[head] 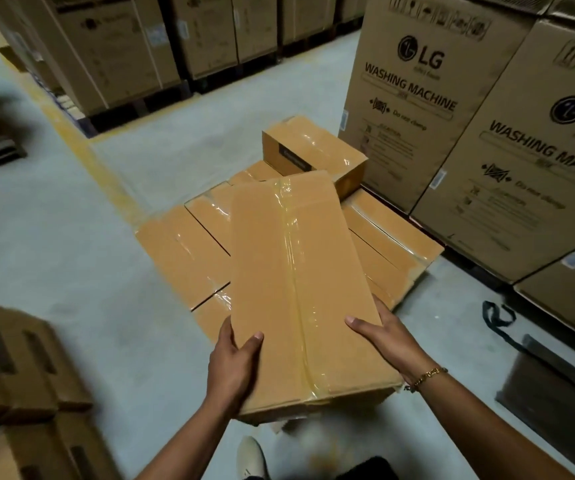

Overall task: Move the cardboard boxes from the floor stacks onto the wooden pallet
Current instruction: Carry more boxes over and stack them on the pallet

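A long taped cardboard box [299, 282] is held out in front of me above the floor. My left hand [232, 358] grips its near left edge, thumb on top. My right hand [383, 337] grips its near right edge, thumb on top and fingers underneath. Beyond and below it lies a flat layer of similar taped boxes [182, 251], which hides whatever it rests on. One more box [313, 150] sits on top of that layer at the far end.
Tall washing machine cartons [428, 98] stand close on the right. More cartons on dark pallets [116, 53] line the back. Boxes [19, 368] are stacked at lower left. A yellow floor line [81, 147] runs diagonally. A black strap [497, 320] lies on the floor at right.
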The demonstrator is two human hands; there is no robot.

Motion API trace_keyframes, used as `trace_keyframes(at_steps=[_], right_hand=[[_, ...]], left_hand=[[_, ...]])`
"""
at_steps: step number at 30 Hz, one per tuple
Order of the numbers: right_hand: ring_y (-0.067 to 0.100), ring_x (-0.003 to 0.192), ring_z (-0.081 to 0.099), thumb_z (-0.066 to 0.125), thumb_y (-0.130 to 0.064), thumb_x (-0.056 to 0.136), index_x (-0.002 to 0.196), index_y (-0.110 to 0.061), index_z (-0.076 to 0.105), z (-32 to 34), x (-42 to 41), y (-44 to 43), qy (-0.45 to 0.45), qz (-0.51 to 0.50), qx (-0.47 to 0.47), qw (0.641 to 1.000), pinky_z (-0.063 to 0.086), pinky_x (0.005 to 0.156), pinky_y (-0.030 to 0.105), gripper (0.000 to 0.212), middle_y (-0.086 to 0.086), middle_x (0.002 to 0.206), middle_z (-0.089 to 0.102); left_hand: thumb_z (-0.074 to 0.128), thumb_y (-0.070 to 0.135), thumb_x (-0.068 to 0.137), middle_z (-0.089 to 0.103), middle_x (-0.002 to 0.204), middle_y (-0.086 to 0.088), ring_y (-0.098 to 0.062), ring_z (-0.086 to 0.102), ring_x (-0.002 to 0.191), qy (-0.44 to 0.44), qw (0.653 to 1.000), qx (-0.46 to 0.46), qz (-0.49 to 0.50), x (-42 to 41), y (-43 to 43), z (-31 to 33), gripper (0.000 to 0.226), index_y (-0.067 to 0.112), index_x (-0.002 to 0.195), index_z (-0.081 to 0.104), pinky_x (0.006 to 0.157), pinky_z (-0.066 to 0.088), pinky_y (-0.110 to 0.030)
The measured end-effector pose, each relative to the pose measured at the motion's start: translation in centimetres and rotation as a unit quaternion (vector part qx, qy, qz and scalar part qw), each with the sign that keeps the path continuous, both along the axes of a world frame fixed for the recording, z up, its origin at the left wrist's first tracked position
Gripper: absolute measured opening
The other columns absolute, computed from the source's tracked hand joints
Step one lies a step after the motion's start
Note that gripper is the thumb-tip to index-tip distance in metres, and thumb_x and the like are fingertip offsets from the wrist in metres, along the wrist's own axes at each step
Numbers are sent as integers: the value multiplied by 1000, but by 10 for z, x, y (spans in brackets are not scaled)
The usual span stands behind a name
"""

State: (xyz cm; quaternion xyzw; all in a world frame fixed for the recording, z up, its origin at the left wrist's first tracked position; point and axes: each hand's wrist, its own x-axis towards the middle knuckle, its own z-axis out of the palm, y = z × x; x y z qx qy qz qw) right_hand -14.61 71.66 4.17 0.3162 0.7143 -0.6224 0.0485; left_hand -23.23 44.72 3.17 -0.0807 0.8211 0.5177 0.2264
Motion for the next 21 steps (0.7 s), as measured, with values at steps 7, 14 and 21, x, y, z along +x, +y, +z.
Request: trace_keyframes(at_steps=[7,14,21], right_hand=[[1,119,55,77,-43,87,144,-47,39,-24,-68,129,-19,45,14,999,40,108,29,69,-26,129,57],[11,121,61,78,-46,86,143,-38,48,-42,-146,288,-49,148,30,987,47,108,37,66,-16,129,65],[9,116,64,76,-45,87,146,-37,49,-39,-208,374,-36,228,41,972,52,103,37,65,-15,128,67]], left_hand=[[69,52,87,50,153,-3,-26,49,138,-9,999,-18,46,-47,124,-21,81,28,157,34,112,42,-46],[69,35,95,37,161,-10,-25,37,147,-41,987,-43,147,-71,276,-34,79,19,160,27,112,34,-37],[69,38,94,38,161,-8,-27,37,147,-49,975,-20,215,-93,360,-23,80,21,160,28,116,33,-39]])
